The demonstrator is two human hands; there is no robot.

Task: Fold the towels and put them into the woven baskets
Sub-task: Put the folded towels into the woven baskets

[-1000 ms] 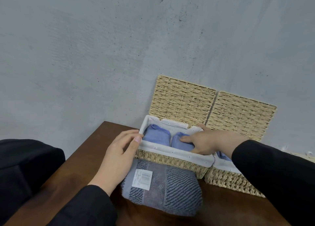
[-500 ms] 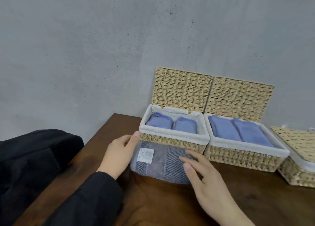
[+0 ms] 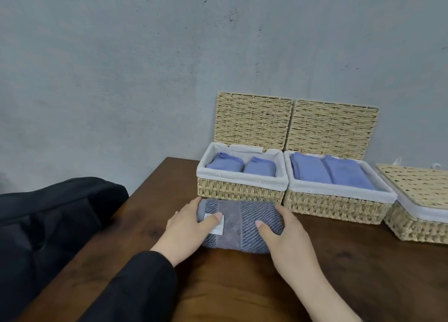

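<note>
A folded grey striped towel (image 3: 244, 227) with a white label lies on the brown table, just in front of the left woven basket (image 3: 240, 190). My left hand (image 3: 191, 227) grips its left end, thumb on the label. My right hand (image 3: 286, 234) grips its right end, thumb on top. The left basket is open and holds two folded blue towels (image 3: 238, 166). The middle basket (image 3: 334, 205), also open, holds two larger folded blue towels (image 3: 332, 171).
A third woven basket (image 3: 421, 200) with its lid shut stands at the right edge. Both open lids lean against the grey wall. A black garment (image 3: 48, 229) lies off the table's left edge. The brown table (image 3: 230, 285) stretches toward me.
My right hand left the left basket and came down onto the grey towel's right end. My left hand shifted from the basket's corner onto the towel's left end.
</note>
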